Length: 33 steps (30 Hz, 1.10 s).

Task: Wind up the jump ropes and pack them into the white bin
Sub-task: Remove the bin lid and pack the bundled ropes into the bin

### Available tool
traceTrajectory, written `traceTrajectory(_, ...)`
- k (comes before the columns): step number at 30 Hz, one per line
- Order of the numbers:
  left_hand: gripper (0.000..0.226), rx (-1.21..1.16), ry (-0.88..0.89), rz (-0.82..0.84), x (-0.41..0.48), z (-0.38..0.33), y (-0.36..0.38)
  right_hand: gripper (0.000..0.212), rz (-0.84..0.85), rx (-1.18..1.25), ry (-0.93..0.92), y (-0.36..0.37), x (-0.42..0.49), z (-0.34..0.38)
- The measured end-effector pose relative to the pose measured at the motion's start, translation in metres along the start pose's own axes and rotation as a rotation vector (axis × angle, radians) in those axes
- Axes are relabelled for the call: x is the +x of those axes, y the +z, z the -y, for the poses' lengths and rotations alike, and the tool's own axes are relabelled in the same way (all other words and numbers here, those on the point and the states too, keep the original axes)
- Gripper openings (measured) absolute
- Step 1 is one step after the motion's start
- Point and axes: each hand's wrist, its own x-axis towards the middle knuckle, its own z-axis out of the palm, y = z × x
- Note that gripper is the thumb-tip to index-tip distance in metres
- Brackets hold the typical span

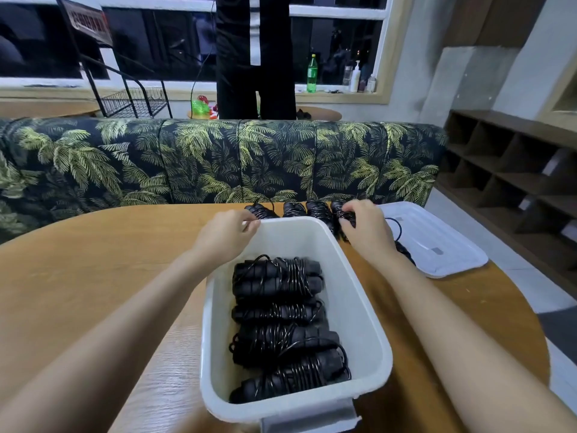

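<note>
Your right grip [365, 228] clasps black wound cord jump rope [337, 208] | left grip [229, 229] unclear | likely light, springy: hold mid-coil

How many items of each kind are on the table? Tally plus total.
Packed wound black jump ropes, inside the white plastic bin: 4
Unpacked wound black jump ropes, on the brown wooden table behind the bin: 4
White plastic bin: 1
Flat white plastic lid: 1
Total: 10
The loose black cord at the lid's edge is not counted; I cannot tell whether it is a separate rope.
</note>
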Motion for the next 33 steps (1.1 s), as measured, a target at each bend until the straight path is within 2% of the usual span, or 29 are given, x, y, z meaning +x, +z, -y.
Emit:
traceTrajectory(3, 0.029, 0.01, -0.003, 0.007, 0.0, 0.004, 0.003, 0.045, 0.079, -0.313, 0.313, 0.022, -0.003, -0.039)
traceTrajectory(6, 0.03, 0.021, -0.002, 0.013, 0.0, 0.005, 0.002, 0.075, 0.126, -0.366, 0.48, 0.037, -0.01, -0.061)
traceTrajectory(8, 0.03, 0.023, 0.01, 0.006, -0.001, 0.003, 0.001, 0.077, 0.099, -0.455, 0.483, 0.042, -0.012, -0.066)
traceTrajectory(10, 0.031, 0.026, 0.016, 0.004, -0.002, 0.002, 0.001, 0.06, 0.09, -0.524, 0.472, 0.044, -0.012, -0.066)
traceTrajectory(11, 0.031, 0.027, 0.018, 0.005, -0.002, 0.002, 0.001, 0.054, 0.105, -0.495, 0.487, 0.043, -0.011, -0.067)
traceTrajectory(13, 0.032, 0.026, 0.023, 0.004, -0.002, 0.003, 0.001, 0.054, 0.153, -0.371, 0.506, 0.041, -0.01, -0.07)
traceTrajectory(16, 0.033, 0.035, 0.024, 0.004, -0.002, 0.004, 0.002, 0.068, 0.158, -0.28, 0.481, 0.039, -0.008, -0.075)
traceTrajectory(19, 0.034, 0.042, 0.028, 0.01, -0.002, 0.007, 0.003, 0.105, 0.16, -0.233, 0.5, 0.039, -0.004, -0.077)
traceTrajectory(21, 0.035, 0.044, 0.027, 0.015, -0.002, 0.008, 0.004, 0.117, 0.209, -0.248, 0.502, 0.038, 0.001, -0.077)
traceTrajectory(23, 0.036, 0.047, 0.024, 0.015, -0.001, 0.009, 0.005, 0.11, 0.243, -0.259, 0.516, 0.037, 0.007, -0.078)
traceTrajectory(26, 0.035, 0.051, 0.029, 0.007, -0.002, 0.01, 0.005, 0.08, 0.221, -0.235, 0.522, 0.041, 0.007, -0.077)
traceTrajectory(29, 0.034, 0.059, 0.022, 0.027, -0.003, 0.009, 0.005, 0.071, 0.157, -0.171, 0.512, 0.038, -0.001, -0.075)
traceTrajectory(31, 0.034, 0.044, 0.04, 0.01, -0.003, 0.008, 0.004, 0.068, 0.047, -0.018, 0.468, 0.024, -0.002, -0.068)
traceTrajectory(33, 0.037, 0.008, 0.12, -0.087, -0.003, 0.006, -0.003, 0.057, -0.051, 0.26, 0.377, -0.002, -0.001, -0.05)
